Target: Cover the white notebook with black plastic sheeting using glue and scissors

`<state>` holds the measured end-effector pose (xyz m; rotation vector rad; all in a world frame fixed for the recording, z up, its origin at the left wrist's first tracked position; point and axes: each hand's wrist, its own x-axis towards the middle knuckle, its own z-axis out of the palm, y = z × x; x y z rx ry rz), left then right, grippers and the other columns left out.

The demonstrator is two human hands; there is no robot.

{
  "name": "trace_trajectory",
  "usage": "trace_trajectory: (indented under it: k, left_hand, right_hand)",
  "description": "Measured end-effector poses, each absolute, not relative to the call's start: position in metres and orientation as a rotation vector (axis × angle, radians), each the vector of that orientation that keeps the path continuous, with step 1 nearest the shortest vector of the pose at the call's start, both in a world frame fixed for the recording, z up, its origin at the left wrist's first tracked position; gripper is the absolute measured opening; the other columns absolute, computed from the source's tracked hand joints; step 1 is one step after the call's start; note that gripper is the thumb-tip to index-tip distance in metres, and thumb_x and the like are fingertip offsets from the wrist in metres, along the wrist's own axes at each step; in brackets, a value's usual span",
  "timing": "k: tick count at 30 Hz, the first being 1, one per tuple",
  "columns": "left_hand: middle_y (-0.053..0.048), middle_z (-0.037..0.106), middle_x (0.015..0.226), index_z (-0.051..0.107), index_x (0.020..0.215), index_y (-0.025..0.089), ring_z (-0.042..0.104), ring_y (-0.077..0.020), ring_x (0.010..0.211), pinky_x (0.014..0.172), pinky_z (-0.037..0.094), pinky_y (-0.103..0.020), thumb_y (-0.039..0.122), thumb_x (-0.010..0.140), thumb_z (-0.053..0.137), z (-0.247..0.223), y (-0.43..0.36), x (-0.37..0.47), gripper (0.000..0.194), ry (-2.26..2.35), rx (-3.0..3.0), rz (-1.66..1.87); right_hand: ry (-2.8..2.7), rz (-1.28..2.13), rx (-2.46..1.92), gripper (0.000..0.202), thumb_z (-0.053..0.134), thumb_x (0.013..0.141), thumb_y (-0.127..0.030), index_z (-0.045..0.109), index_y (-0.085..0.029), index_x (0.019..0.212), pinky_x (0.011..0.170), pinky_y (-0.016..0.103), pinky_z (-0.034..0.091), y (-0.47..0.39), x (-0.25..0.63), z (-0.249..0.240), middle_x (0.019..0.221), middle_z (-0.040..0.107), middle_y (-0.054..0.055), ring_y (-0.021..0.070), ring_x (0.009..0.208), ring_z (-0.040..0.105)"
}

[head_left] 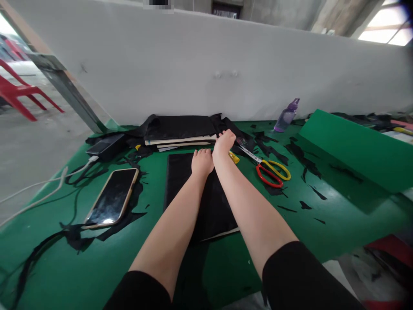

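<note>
A black cloth-covered panel lies flat on the green table in front of me, with a pale strip along its near edge. My left hand presses down on its far part, fingers side by side and laid out. Just beyond and to the right, my right hand is curled closed by the panel's far right corner; what its fingers hold is hidden. Behind both hands sits a stack of black-covered boards with pale edges. A yellow-handled tool shows partly from behind my right wrist. Scissors with red and yellow handles lie to the right.
On the left are a phone, a black box with a white cable and black cloth scraps. A purple bottle stands by the white partition. A green box-like block is at the right, near more scraps.
</note>
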<state>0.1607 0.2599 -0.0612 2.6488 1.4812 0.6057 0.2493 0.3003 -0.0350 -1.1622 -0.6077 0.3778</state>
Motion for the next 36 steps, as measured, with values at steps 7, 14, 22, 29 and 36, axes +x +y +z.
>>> trace_trajectory:
  k: [7,14,22,29,36]
  left_hand:
    - [-0.015,0.058,0.117,0.053,0.114,0.01,0.045,-0.0244,0.119,0.107,0.024,-0.043,0.023,0.089,0.034,-0.072,0.267,0.167,0.034,1.51,2.634,0.682]
    - [-0.008,0.051,0.131,0.045,0.128,0.018,0.039,-0.0225,0.127,0.108,0.025,-0.042,0.023,0.09,0.035,-0.075,0.273,0.161,0.04,1.361,2.673,0.677]
    - [-0.006,0.06,0.12,0.057,0.115,0.021,0.047,-0.0226,0.12,0.107,0.027,-0.043,0.028,0.09,0.038,-0.07,0.291,0.161,0.032,1.248,2.723,0.597]
    - [-0.01,0.057,0.124,0.051,0.122,0.015,0.049,-0.0206,0.117,0.104,0.03,-0.035,0.027,0.092,0.034,-0.062,0.299,0.14,0.037,1.291,2.714,0.65]
    - [-0.01,0.053,0.129,0.048,0.125,0.018,0.042,-0.0251,0.124,0.107,0.023,-0.046,0.041,0.093,0.031,-0.077,0.303,0.141,0.044,1.382,2.695,0.593]
  right_hand:
    - [-0.52,0.251,-1.308,0.021,0.032,0.075,-0.013,0.047,-0.021,0.088,0.066,0.027,0.047,0.28,0.268,-0.067,0.087,0.057,0.002,0.0114,0.069,0.056]
    - [-0.655,0.268,-1.401,0.021,0.033,0.07,-0.013,0.052,-0.019,0.075,0.058,0.024,0.046,0.274,0.281,-0.078,0.07,0.057,-0.001,0.0103,0.057,0.055]
    - [-0.745,0.288,-1.486,0.023,0.033,0.068,-0.012,0.055,-0.018,0.072,0.059,0.025,0.047,0.274,0.287,-0.085,0.069,0.061,0.0,0.0118,0.061,0.058]
    - [-0.893,0.288,-1.573,0.026,0.033,0.069,-0.011,0.058,-0.018,0.072,0.069,0.029,0.048,0.274,0.287,-0.083,0.071,0.065,0.0,0.0123,0.065,0.06]
    - [-1.124,0.205,-1.647,0.021,0.044,0.071,-0.016,0.064,-0.021,0.072,0.084,0.033,0.042,0.266,0.283,-0.077,0.077,0.066,0.001,0.0184,0.078,0.059]
